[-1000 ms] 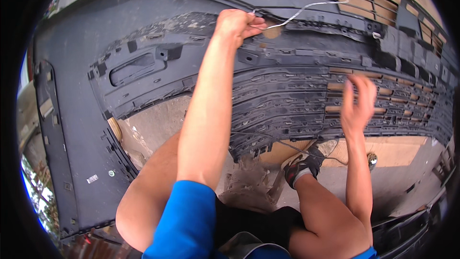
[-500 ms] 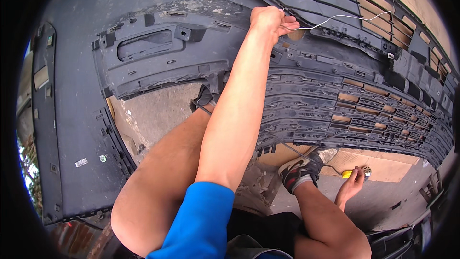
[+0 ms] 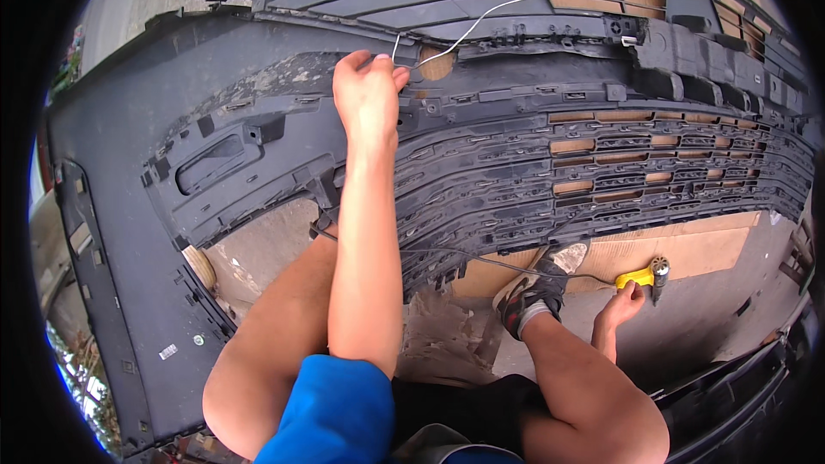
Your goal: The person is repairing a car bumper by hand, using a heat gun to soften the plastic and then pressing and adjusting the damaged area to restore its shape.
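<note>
My left hand (image 3: pixel 369 90) reaches forward over the dark grey plastic bumper (image 3: pixel 301 133), fingers closed on a thin white wire-like strand (image 3: pixel 494 10). A short end of it stands up by the fingertips. The long part curves away to the far right across a slatted section. Beside this hand is a round opening (image 3: pixel 436 66) showing brown behind it. Low on the right, my right hand (image 3: pixel 626 302) has its bent fingers at the yellow handle of a heat gun (image 3: pixel 660 271). The gun's dark barrel points downward, and part of the grip is hidden by the fingers.
A dark power cord (image 3: pixel 481 256) runs from the heat gun past my shoe toward the left. Flat cardboard (image 3: pixel 696 249) lies under the grille section (image 3: pixel 653 155). My bare legs are close to the bumper's near edge. More dark panels (image 3: pixel 722 387) lie at the lower right.
The view has shifted right, so the bumper appears farther left. My left hand still pinches the strand near the round opening. The heat gun now shows more fully, its barrel pointing down.
</note>
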Demonstrator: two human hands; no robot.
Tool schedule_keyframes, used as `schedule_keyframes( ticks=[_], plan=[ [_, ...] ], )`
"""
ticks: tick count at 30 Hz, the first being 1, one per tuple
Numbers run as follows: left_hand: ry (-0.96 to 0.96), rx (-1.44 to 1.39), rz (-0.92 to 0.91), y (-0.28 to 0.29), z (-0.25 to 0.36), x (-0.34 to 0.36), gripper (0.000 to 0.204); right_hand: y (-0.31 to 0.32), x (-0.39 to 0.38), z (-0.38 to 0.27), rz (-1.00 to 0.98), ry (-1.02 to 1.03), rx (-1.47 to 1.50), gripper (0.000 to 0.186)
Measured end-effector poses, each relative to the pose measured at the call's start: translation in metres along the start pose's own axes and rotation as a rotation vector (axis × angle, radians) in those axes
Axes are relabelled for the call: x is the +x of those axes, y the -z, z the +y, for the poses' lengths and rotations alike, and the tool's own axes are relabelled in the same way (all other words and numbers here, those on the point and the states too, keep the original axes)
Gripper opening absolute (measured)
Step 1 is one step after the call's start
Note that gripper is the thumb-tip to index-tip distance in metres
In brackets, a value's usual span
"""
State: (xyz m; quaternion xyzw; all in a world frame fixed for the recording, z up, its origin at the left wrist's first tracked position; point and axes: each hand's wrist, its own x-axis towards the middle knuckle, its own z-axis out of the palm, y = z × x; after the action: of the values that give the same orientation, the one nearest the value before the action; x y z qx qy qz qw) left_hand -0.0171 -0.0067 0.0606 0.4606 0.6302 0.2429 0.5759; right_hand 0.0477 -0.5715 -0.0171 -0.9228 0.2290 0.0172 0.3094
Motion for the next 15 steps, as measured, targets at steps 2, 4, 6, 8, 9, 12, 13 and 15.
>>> schedule_keyframes(
  ticks=[2, 4, 6, 8, 9, 12, 13, 15],
  plan=[
    [-0.049, -0.017, 0.088, -0.008, 0.001, -0.020, 0.039, 0.001, 0.008, 0.010, 0.008, -0.050, -0.118, 0.041],
    [-0.034, -0.060, 0.125, -0.016, -0.003, -0.036, 0.038, 0.004, 0.022, 0.018, -0.015, -0.100, -0.176, 0.042],
    [0.011, -0.289, 0.030, -0.019, -0.014, -0.049, 0.036, 0.006, 0.038, 0.028, -0.076, -0.156, -0.168, 0.045],
    [0.078, -0.415, -0.062, -0.027, -0.025, -0.059, 0.033, 0.005, 0.053, 0.033, -0.052, -0.063, -0.163, 0.047],
    [0.120, -0.445, -0.122, -0.036, -0.030, -0.064, 0.036, 0.004, 0.057, 0.037, -0.038, -0.017, -0.163, 0.050],
    [0.174, -0.745, -0.242, -0.047, -0.047, -0.062, 0.045, 0.000, 0.058, 0.018, -0.029, -0.098, -0.084, 0.049],
    [0.172, -0.807, -0.259, -0.051, -0.051, -0.058, 0.045, 0.001, 0.058, 0.017, -0.023, -0.122, -0.065, 0.048],
    [0.171, -0.930, -0.290, -0.056, -0.059, -0.048, 0.047, 0.004, 0.060, 0.019, -0.008, -0.146, -0.127, 0.048]
  ],
)
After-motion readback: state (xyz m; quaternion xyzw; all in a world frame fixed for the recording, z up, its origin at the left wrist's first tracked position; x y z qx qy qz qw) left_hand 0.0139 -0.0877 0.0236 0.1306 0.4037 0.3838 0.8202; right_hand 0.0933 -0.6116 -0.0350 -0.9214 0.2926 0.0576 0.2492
